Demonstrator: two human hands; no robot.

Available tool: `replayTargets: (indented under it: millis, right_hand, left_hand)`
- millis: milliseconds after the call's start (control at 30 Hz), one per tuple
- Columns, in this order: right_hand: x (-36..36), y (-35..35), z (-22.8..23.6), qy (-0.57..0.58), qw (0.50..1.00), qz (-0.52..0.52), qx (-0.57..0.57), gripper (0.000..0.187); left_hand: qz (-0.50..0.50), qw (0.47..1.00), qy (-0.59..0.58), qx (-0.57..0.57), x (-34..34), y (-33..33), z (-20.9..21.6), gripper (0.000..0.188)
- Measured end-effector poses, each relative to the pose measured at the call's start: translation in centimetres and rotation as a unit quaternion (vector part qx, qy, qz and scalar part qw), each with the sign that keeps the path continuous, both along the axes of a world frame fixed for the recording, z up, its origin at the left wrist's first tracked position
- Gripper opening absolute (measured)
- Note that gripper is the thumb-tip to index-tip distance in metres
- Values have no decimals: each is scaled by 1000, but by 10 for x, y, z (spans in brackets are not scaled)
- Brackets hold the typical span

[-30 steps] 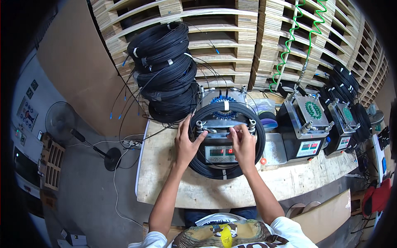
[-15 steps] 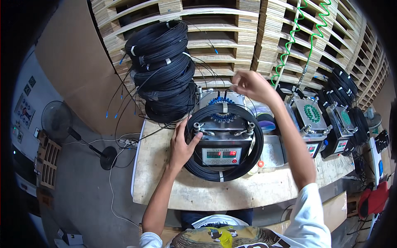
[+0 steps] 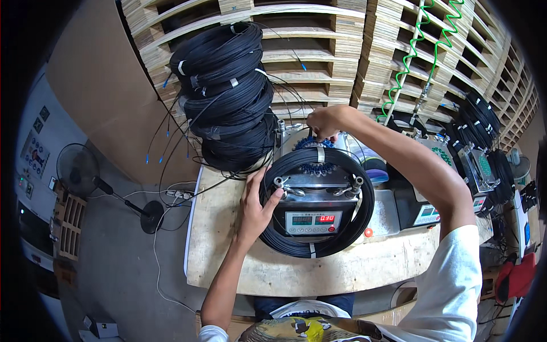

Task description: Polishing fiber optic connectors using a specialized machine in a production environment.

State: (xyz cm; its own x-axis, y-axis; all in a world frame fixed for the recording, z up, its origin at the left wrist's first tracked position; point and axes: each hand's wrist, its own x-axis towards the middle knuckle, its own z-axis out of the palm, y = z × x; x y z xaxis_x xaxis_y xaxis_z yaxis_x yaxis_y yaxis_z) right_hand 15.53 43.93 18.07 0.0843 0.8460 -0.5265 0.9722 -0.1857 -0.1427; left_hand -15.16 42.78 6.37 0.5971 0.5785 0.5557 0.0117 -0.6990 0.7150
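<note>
Fingers [image 3: 249, 188] of your left hand [image 3: 254, 206] clasp the left side of the black cable coil [image 3: 366, 206], which encircles the display [image 3: 313, 222]; those of your right hand [image 3: 326, 122] bend down at the blue fittings [image 3: 318, 169], whether gripping cannot be told. Behind, leftward, rises a coil stack [image 3: 225, 105].

There was one left hand [image 3: 254, 206], one right hand [image 3: 326, 122], three machines [image 3: 322, 182], one cable ring [image 3: 285, 241] at the left hand, two white ties [image 3: 312, 249] on it, two green spiral hoses [image 3: 412, 47].
</note>
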Motion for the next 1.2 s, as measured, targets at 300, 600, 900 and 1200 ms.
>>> replayTargets:
  millis: [300, 600, 900, 1200]
  right_hand:
    - [16, -19, 18, 118, 991, -59, 8, 21]
    - [20, -90, 8, 207, 944, -90, 242, 19]
    - [11, -106, -14, 211, 894, -99, 383, 18]
    - [22, -119, -30, 148, 878, -90, 447, 20]
  left_hand:
    - [-2, 1000, 15, -1, 1, 7, 16, 54]
    - [-87, 908, 330, 243, 122, 47, 118, 39]
    - [-186, 765, 503, 357, 179, 60, 139, 25]
    - [-272, 740, 478, 387, 188, 81, 130, 22]
